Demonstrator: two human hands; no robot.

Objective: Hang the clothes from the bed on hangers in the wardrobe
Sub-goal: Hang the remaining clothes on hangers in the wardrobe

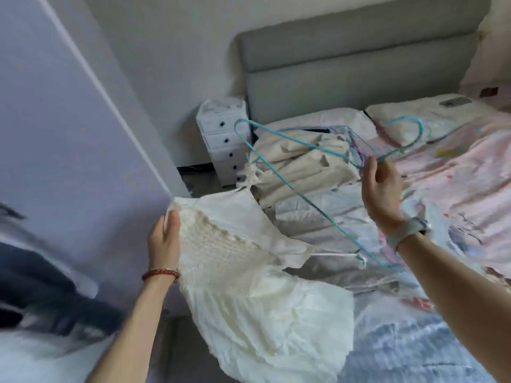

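Left hand (163, 239) raised, gripping white dress (237, 272) at its top edge; right hand (383, 192) pinches teal hanger (290, 186), fingertips hidden behind the palm

This is a bedroom in a home; a bed (456, 172) fills the right side, spread with a rumpled pink printed cover and backed by a padded grey headboard (359, 62) against a plain pale wall; two pillows (414, 120) lie at its head, and folded cream bedding (301, 167) is stacked near them. A small white chest of drawers (224, 139) with dark knobs stands on the floor just beside the headboard; a tall white panel (69, 120), seemingly a wardrobe door or side, rises on the left; loose clothing and wire hangers (345, 150) over the bed complete the domestic look.
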